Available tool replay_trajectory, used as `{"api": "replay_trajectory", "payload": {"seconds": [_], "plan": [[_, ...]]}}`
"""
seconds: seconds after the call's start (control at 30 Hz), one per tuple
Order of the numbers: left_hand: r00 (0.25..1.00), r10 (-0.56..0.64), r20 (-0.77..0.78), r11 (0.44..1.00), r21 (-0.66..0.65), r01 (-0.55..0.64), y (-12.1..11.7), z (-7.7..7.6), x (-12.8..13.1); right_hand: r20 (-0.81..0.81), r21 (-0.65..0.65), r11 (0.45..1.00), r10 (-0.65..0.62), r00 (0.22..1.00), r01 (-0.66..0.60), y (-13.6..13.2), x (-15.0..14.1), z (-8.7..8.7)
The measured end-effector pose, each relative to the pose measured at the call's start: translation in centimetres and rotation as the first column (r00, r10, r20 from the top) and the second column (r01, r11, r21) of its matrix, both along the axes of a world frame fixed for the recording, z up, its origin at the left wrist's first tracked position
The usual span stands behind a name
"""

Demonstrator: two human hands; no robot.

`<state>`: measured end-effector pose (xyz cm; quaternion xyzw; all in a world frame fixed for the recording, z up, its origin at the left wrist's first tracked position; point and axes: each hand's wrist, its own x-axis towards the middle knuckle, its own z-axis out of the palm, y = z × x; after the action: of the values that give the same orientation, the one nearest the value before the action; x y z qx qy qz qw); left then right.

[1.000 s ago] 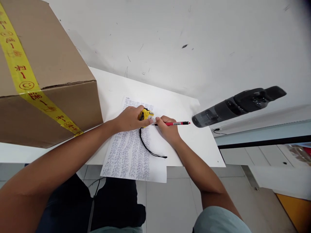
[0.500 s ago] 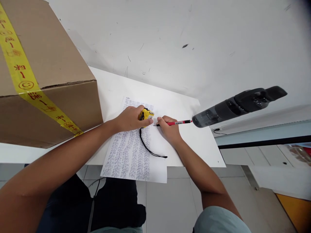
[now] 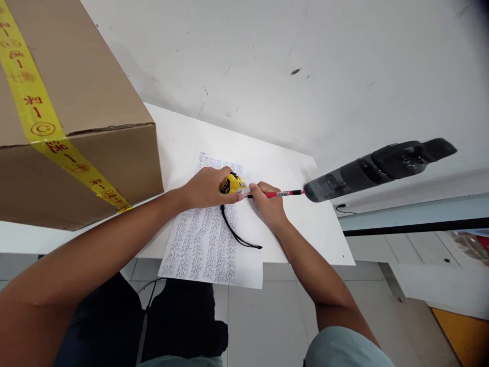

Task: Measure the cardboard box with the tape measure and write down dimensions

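My left hand (image 3: pixel 208 187) is closed round a yellow and black tape measure (image 3: pixel 234 184) over the upper part of a written sheet of paper (image 3: pixel 206 250). The tape measure's black wrist strap (image 3: pixel 235 233) trails across the sheet. My right hand (image 3: pixel 268 204) grips a red and black pen (image 3: pixel 284 193), held almost level. Its tip is beside my left thumb, close to the tape measure. Rows of handwriting cover most of the sheet, and its lower end hangs past the table's front edge. Part of the writing is hidden under my left hand.
On the left of the white table (image 3: pixel 317 239) stands a large cardboard box (image 3: pixel 114 163) with yellow printed tape (image 3: pixel 46 127). A dark cylindrical device (image 3: pixel 367 171) stands at the right, near the pen's rear end. The wall (image 3: pixel 260 61) rises behind the table.
The tape measure has turned slightly in my left hand and shifted a little right, nearer to my right hand. The pen tip now sits closer to my left thumb. The view has moved slightly.
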<state>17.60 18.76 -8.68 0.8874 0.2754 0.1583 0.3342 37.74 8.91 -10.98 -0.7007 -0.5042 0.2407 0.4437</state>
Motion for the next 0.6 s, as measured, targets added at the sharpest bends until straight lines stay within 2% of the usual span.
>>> {"api": "replay_trajectory", "payload": {"seconds": [0.2, 0.33, 0.4, 0.5, 0.6], "plan": [[0.998, -0.036, 0.05, 0.989, 0.146, 0.028, -0.3, -0.9, -0.1, 0.038, 0.045, 0.998, -0.052, 0.998, 0.05, 0.1, -0.3, -0.1], [0.995, -0.071, 0.076, 0.956, 0.29, 0.046, -0.9, -1.7, -0.6, 0.145, 0.217, 0.974, -0.104, 0.984, 0.071, 0.0, -0.7, -0.8], [0.996, -0.053, 0.07, 0.94, 0.341, 0.026, -1.2, -2.0, -1.0, 0.264, 0.278, 0.961, -0.071, 0.962, -0.005, 0.3, -0.5, -1.7], [0.996, -0.024, 0.08, 0.911, 0.411, -0.011, -1.7, -2.2, -1.4, 0.303, 0.169, 0.985, -0.075, 0.95, 0.024, 1.1, -0.2, -3.0], [0.992, -0.005, 0.123, 0.878, 0.475, -0.055, -2.5, -2.2, -1.8, 0.299, 0.13, 0.99, -0.09, 0.95, 0.052, 1.7, -0.8, -3.5]]}}
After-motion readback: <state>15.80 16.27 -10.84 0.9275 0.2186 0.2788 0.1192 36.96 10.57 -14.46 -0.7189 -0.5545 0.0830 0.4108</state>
